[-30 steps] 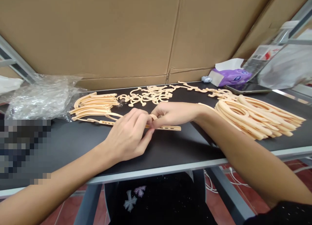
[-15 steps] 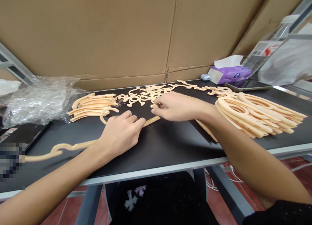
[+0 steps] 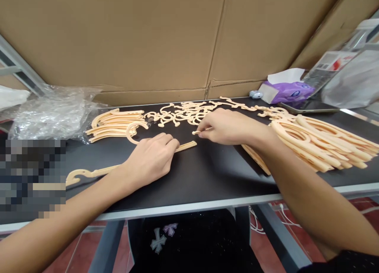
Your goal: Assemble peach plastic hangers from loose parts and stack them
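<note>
My left hand (image 3: 155, 154) is closed over a cream plastic clothes hanger (image 3: 187, 146) on the black table. A straight bar end sticks out to its right, and a curved hook shows above the knuckles. Left of my wrist, a notched cream hanger arm (image 3: 91, 173) emerges from under the forearm; whether it joins the held part is hidden. My right hand (image 3: 223, 127) pinches a small cream piece (image 3: 196, 132) just above and apart from the bar end. Loose cream hooks (image 3: 189, 113) lie heaped behind both hands.
Stacked cream hanger arms stand at left (image 3: 115, 125) and in a larger pile at right (image 3: 322, 143). Crumpled clear plastic (image 3: 56, 115) lies far left. A purple tissue pack (image 3: 296, 91) and a phone (image 3: 310, 106) sit back right, before a cardboard wall (image 3: 118, 40).
My right hand has shifted slightly, and the small piece between its fingertips shows more clearly. My left hand stays on the hanger. The whole view has moved a little.
</note>
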`<state>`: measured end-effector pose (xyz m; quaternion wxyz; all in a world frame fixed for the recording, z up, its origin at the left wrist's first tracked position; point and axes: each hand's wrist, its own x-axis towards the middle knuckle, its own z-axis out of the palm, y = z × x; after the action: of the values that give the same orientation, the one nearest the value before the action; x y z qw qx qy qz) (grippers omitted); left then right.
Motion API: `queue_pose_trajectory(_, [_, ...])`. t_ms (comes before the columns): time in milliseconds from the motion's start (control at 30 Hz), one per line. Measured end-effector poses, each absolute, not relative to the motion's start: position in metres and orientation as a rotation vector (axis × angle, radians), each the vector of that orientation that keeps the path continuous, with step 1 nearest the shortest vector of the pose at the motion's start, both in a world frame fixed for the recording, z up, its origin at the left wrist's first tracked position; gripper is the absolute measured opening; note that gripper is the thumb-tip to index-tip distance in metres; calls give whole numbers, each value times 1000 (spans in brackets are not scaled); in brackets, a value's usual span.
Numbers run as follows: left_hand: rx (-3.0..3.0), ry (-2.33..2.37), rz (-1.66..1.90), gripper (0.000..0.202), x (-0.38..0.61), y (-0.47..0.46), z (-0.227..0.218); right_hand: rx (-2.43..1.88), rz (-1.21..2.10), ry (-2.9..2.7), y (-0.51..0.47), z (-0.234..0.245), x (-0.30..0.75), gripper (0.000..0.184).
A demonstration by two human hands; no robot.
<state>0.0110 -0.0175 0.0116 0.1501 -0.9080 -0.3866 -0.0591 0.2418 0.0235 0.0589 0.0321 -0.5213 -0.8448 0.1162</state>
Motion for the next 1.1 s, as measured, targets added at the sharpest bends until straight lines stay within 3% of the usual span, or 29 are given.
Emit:
queue_pose_trajectory(467, [-2598, -1296, -186, 19, 13, -18, 14, -1487, 553, -2694, 26, 59, 243, 28])
queue_pose_trajectory(767, [-2611, -1286, -169, 23, 13, -15, 17, -1435, 701, -2767, 26, 62, 243, 21])
queue_pose_trajectory(1100, [-2645, -1285, -85, 26, 9, -11, 16, -1503, 613, -2763, 30, 58, 242, 18])
